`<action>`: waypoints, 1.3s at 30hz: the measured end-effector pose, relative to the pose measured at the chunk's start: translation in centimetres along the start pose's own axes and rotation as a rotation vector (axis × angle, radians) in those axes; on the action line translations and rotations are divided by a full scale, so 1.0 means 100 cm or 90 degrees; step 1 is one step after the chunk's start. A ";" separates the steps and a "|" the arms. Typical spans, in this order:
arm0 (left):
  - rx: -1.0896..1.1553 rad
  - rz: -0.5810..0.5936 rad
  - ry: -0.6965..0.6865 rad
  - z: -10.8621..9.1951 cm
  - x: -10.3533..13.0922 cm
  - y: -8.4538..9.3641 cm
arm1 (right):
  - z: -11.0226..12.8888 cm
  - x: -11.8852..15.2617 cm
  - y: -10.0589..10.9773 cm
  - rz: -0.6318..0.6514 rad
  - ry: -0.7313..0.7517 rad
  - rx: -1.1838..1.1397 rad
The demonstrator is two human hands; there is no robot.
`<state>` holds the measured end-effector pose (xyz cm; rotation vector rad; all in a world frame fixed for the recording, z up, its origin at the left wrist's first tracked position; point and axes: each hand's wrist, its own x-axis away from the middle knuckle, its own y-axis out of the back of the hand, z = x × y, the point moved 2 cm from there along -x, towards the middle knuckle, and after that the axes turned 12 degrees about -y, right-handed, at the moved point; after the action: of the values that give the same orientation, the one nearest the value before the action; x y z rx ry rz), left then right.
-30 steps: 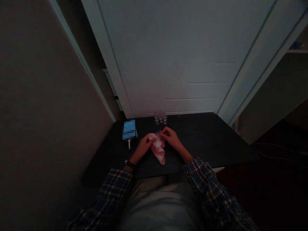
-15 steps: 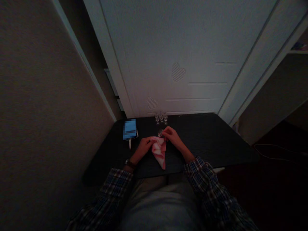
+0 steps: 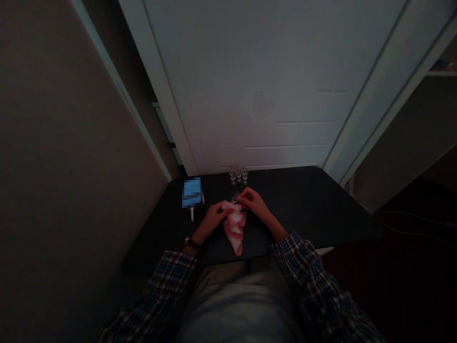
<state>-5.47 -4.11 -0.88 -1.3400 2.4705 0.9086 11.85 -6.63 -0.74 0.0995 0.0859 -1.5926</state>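
Between my hands is a small clear stemmed glass, its bowl tilted up above a pink and white cloth. My left hand is closed on the cloth's upper left edge. With pinched fingertips, my right hand holds the glass near its side. The glass's lower part is hidden by the cloth and fingers. Below my hands the cloth hangs down in folds toward the near edge of the table. Beyond them stand several small stemmed glasses in a group.
A dark table carries everything, its far side against a white door panel with embossed hearts. At the left lies a device with a pixelated blue screen and a pale strap. A thin cable lies at the right.
The glass has tilted slightly to the left between my hands. The cloth's hanging tip has swung a little left and down. Both hands keep their hold.
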 end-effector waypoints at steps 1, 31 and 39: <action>0.000 0.007 0.007 0.001 0.000 0.000 | -0.001 0.000 0.000 0.001 0.000 0.002; -0.065 -0.021 -0.012 -0.005 0.000 0.001 | -0.002 0.002 -0.002 -0.012 0.068 0.122; 0.022 -0.053 -0.014 -0.004 0.000 0.000 | 0.002 0.004 -0.001 -0.033 0.061 0.108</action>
<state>-5.44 -4.30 -0.52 -1.4023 2.3845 0.8541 11.71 -7.07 -0.62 0.3075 0.0285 -1.6447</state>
